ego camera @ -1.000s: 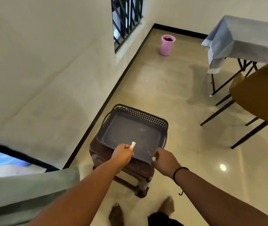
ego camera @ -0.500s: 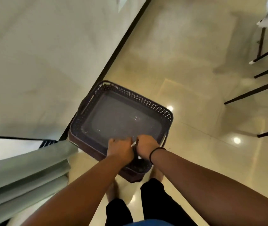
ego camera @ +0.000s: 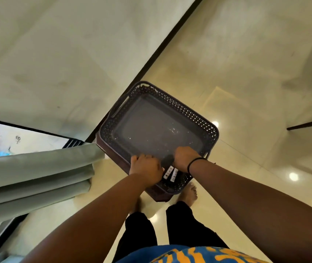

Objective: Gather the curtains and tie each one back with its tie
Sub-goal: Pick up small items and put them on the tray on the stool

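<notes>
Both hands had dropped into the basket (ego camera: 199, 118) at its near edge. Left hand (ego camera: 145, 168) and right hand (ego camera: 185, 158) curled on a dark tie (ego camera: 168, 160); grip unclear. Curtain (ego camera: 37, 173) hung left, gathered, untied. Tying remained.
</notes>
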Motion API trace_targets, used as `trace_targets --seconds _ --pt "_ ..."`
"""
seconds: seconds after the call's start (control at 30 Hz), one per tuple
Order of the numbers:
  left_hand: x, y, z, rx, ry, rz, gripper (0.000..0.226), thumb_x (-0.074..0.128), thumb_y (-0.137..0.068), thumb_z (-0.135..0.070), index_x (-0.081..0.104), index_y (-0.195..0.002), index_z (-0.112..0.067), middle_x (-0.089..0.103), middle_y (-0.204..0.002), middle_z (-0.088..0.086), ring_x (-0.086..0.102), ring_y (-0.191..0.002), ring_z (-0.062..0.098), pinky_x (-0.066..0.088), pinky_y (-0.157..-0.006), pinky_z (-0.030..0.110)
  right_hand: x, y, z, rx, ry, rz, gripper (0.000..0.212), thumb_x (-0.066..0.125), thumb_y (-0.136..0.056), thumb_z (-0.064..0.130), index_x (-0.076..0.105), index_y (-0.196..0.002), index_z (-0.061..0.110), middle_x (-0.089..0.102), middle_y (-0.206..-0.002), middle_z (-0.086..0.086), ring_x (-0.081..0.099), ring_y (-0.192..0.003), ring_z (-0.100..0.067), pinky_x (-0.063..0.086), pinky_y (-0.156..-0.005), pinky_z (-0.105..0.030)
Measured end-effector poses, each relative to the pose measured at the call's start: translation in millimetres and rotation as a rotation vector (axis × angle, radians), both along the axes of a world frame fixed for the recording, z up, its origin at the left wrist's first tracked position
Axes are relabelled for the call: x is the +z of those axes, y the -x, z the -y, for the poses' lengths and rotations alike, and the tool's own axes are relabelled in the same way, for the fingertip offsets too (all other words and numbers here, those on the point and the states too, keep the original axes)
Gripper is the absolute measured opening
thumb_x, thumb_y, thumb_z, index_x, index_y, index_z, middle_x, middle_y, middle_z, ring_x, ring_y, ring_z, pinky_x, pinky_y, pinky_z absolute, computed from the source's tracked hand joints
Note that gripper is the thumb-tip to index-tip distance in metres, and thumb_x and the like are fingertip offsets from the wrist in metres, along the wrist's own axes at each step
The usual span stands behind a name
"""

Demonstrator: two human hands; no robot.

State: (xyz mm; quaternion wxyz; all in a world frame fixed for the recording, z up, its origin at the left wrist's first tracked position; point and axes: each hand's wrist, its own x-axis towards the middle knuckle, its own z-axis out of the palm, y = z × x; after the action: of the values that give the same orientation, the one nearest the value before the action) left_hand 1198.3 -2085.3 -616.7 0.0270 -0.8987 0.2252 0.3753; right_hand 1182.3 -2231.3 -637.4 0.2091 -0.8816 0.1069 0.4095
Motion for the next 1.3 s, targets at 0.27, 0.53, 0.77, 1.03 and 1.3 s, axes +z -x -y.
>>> trace_targets --seconds 0.27,0.53,0.77,1.03,1.3 --pt "50.8 28.1 -79.1 0.350 0.243 0.177 0.020 0.041 -0.092 -0.035 0.059 -0.101 -0.034 0.054 -0.114 -0.010 0.045 -0.116 0.014 0.021 -0.105 0.039 42.1 -11.1 -26.4 0.098 0.045 0.263 0.022 0.044 -0.092 0.018 0.063 -0.100 0.010 0.066 -0.105 -0.016 0.061 -0.096 -0.036 0.051 -0.080 -0.041" --pt "57.3 88.0 -214.7 0.579 0.105 0.221 0.032 0.046 -0.092 -0.048 0.054 -0.120 -0.034 0.046 -0.134 -0.008 0.041 -0.126 0.015 0.026 -0.106 0.038 80.9 -9.3 -138.2 0.436 0.055 0.518 0.021 0.038 -0.093 0.021 0.054 -0.106 0.018 0.059 -0.109 -0.005 0.052 -0.104 -0.027 0.042 -0.086 -0.040" --pt "34.9 142.8 -378.8 0.680 0.029 0.096 0.045 0.044 -0.091 -0.050 0.047 -0.130 -0.028 0.042 -0.137 -0.002 0.042 -0.125 0.020 0.030 -0.104 0.038 82.2 29.7 -290.6 0.667 0.239 0.472 0.033 0.040 -0.089 0.020 0.048 -0.121 0.022 0.052 -0.120 -0.004 0.046 -0.116 -0.027 0.038 -0.093 -0.040" --pt "52.6 230.4 -614.2 0.788 -0.100 0.138 0.043 0.046 -0.090 -0.041 0.049 -0.129 -0.021 0.045 -0.135 0.007 0.043 -0.123 0.028 0.031 -0.101 0.044 79.6 92.8 -543.5 1.035 0.163 0.262 0.048 0.046 -0.089 0.038 0.039 -0.135 0.026 0.043 -0.139 -0.003 0.041 -0.126 -0.029 0.040 -0.100 -0.040" --pt "44.5 233.7 -713.3 1.106 0.024 0.202 0.043 0.046 -0.092 -0.045 0.050 -0.129 -0.024 0.046 -0.135 0.004 0.047 -0.121 0.026 0.035 -0.099 0.040 90.8 94.3 -700.9 1.274 0.065 0.428 0.037 0.044 -0.091 0.029 0.047 -0.126 0.020 0.052 -0.123 -0.008 0.048 -0.113 -0.028 0.043 -0.093 -0.041"
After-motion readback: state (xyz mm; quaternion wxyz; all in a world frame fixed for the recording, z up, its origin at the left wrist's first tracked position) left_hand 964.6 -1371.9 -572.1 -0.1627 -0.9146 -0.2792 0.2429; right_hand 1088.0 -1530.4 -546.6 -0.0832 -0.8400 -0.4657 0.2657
